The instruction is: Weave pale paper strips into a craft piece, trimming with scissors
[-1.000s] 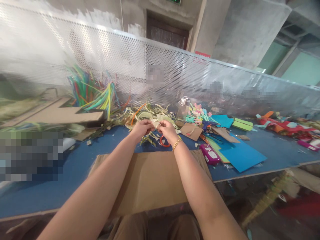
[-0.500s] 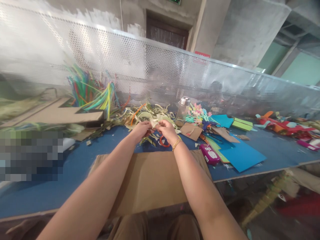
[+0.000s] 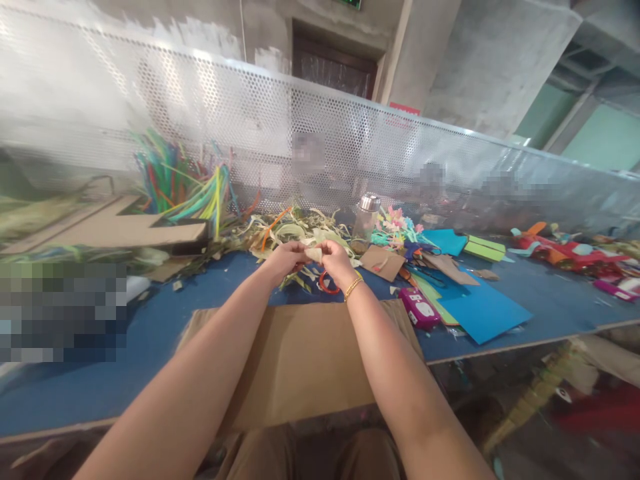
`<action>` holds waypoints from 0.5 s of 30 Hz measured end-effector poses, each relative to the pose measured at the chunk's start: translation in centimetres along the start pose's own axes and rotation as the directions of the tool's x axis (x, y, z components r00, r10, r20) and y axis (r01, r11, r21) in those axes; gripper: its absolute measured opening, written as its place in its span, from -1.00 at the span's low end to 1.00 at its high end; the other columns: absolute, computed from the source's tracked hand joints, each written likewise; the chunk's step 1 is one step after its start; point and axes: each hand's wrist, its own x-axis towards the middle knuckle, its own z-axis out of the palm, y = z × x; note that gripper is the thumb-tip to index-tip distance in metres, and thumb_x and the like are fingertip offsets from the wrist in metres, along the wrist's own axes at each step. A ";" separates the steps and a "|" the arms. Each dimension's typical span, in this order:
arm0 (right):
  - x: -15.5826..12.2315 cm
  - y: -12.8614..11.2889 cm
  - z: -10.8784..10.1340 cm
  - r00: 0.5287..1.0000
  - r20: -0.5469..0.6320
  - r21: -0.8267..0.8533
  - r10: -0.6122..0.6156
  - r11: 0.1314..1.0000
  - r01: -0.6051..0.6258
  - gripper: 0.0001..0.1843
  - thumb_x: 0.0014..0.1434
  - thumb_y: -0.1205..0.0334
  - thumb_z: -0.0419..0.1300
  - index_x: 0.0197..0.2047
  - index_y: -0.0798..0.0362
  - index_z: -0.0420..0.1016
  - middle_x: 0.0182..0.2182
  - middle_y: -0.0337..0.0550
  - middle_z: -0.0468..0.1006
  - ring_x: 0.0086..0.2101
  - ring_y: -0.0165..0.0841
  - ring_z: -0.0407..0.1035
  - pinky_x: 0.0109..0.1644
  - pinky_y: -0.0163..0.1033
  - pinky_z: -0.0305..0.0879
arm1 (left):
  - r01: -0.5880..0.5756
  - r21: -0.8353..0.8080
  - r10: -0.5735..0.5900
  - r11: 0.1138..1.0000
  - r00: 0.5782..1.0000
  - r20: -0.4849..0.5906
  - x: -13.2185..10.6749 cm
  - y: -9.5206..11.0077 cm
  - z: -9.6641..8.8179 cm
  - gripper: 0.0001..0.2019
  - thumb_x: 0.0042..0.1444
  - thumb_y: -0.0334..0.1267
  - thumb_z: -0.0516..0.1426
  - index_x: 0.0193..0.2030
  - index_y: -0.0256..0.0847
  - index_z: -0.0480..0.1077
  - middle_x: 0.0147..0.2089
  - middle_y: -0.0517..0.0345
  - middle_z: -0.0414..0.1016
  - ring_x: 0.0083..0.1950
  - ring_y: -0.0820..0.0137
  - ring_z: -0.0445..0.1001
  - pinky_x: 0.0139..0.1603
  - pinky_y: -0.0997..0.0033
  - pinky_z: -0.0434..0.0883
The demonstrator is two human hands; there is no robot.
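Between my two hands is a small cream-coloured piece of dry leaf (image 3: 315, 255), held up over the far edge of a brown cardboard sheet (image 3: 305, 360). My left hand (image 3: 286, 261) pinches it from the left. From the other side, the closed fingers of my right hand (image 3: 336, 262) grip it too; that wrist wears a gold chain bracelet (image 3: 353, 288). Just beyond my hands lies a tangled heap of pale and greenish dried leaves (image 3: 293, 231). A red ring (image 3: 327, 285) lies on the table under my right hand, partly covered.
Behind the blue table (image 3: 165, 333) runs a perforated metal screen (image 3: 200, 100). A clear bottle (image 3: 367, 217) stands beyond the leaves. Rightward are a purple box (image 3: 419, 308), blue card (image 3: 485, 308) and red craft models (image 3: 575, 250). Colourful pipe cleaners (image 3: 167, 177) and cut cardboard (image 3: 135, 230) are leftward.
The leaf piece has turned and now shows as a smaller, more compact shape between my fingertips. Both hands have shifted only slightly.
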 end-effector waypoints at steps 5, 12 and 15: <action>0.1 0.1 0.0 1.000 0.003 0.004 -0.026 1.000 0.026 -0.75 -0.14 0.16 0.33 -0.41 0.05 0.38 -0.56 -0.35 0.39 -0.53 -0.48 0.24 -0.41 -0.33 0.19 | 0.039 0.018 -0.039 0.999 0.999 -0.017 -0.1 0.1 0.1 -0.71 -0.25 -0.23 0.37 -0.43 -0.26 0.39 -0.54 0.19 0.45 -0.56 0.56 0.36 -0.57 0.62 0.20; -0.1 0.0 0.1 0.999 -0.049 -0.023 0.008 1.000 -0.009 -0.80 -0.06 0.14 0.25 -0.39 0.03 0.34 -0.45 -0.29 0.44 -0.47 -0.46 0.28 -0.43 -0.35 0.21 | 0.032 0.048 -0.030 0.998 0.999 -0.037 -0.6 0.6 0.3 -0.68 -0.28 -0.30 0.39 -0.50 -0.26 0.32 -0.60 0.24 0.40 -0.60 0.59 0.31 -0.62 0.64 0.10; 0.0 0.2 0.0 0.998 -0.053 -0.025 -0.034 0.999 0.033 -0.80 -0.04 0.13 0.24 -0.39 0.02 0.33 -0.47 -0.30 0.43 -0.48 -0.47 0.25 -0.43 -0.36 0.20 | 0.038 0.055 -0.036 0.998 0.999 -0.032 -0.7 0.6 0.2 -0.70 -0.26 -0.32 0.38 -0.49 -0.26 0.32 -0.60 0.24 0.39 -0.61 0.60 0.29 -0.63 0.65 0.07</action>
